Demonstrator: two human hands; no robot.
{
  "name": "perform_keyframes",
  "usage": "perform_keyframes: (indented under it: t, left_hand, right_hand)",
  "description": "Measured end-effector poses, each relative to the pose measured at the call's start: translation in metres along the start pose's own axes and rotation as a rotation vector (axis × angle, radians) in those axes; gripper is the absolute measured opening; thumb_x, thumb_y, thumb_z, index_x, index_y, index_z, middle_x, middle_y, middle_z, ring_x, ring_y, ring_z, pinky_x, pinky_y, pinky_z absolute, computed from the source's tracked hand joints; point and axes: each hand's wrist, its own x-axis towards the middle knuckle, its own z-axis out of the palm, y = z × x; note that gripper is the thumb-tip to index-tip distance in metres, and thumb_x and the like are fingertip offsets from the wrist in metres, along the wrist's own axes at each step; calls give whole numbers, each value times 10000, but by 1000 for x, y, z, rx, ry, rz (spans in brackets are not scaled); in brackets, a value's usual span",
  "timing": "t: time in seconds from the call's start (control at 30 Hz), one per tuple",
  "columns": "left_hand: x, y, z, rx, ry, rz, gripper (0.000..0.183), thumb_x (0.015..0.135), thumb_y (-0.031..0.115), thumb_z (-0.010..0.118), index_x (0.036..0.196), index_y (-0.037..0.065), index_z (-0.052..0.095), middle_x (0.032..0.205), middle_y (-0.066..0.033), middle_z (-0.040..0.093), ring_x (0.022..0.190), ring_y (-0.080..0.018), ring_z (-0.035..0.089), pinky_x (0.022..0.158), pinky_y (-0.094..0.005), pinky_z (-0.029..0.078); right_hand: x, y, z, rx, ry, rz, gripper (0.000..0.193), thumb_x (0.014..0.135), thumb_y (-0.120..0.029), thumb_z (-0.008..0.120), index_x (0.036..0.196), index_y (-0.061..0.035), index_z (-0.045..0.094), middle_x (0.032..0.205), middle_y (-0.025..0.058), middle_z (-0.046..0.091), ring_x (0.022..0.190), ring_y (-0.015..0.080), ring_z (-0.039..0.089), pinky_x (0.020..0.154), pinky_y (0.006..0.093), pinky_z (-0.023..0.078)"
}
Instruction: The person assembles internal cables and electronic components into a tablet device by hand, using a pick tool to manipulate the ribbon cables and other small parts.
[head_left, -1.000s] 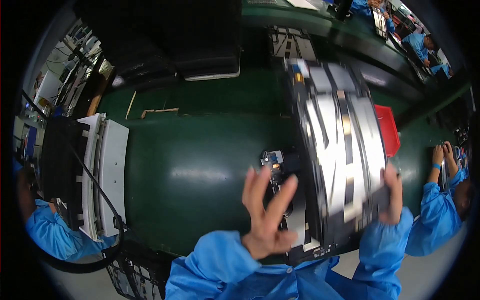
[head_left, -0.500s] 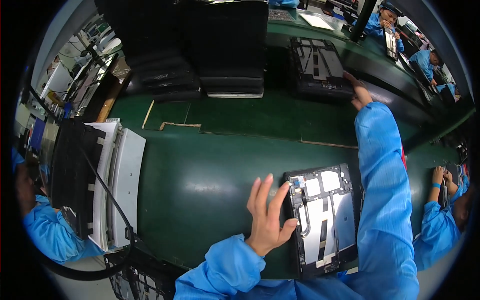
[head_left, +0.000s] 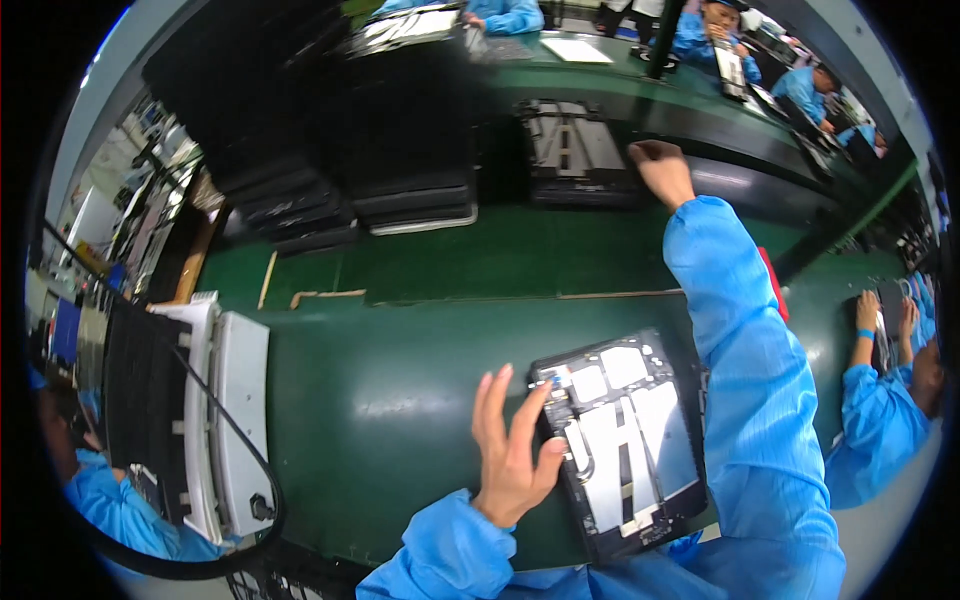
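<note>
An opened tablet [head_left: 600,465] with silver battery panels and black strips lies slightly turned on the green bench in front of me. My left hand [head_left: 512,455] is at its left edge, fingers spread, fingertips close to or touching the frame near a small blue part. My right hand [head_left: 662,172] is stretched far out over the back of the bench. It hangs just right of a low stack of opened tablets [head_left: 570,150], apart from it. Its fingers curl away and are slightly blurred, so I cannot see whether they hold anything.
Tall stacks of black tablets [head_left: 415,150] stand at the back left. White and black panels [head_left: 243,420] stand at the left, crossed by a black cable. A dark green post [head_left: 850,210] rises at the right. People in blue sleeves work on both sides and beyond.
My right hand has left the side of the back stack, which it touched before. The near tablet is turned a little more, my left hand staying beside it. The whole view has shifted.
</note>
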Motion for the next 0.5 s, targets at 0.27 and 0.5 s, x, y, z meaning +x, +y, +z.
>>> perform_keyframes:
  t: [0.27,0.5]
  left_hand:
    - [-9,6,-6,-1,-22,-33,515,947,434,371,1213,27,540,1382,-217,328,1303,-410,266,1058,-491,216]
    - [-9,19,4,-80,-27,-52,444,944,370,412,1176,21,559,1382,-208,320,1300,-395,261,1062,-492,209]
  right_hand:
    - [-185,-139,-157,-270,-545,-286,252,833,-226,630,937,4,636,790,204,640,747,355,636,659,414,505]
    - [-308,-36,-215,-727,-603,196,294,804,-233,663,987,-19,575,704,200,628,692,388,616,613,446,487]
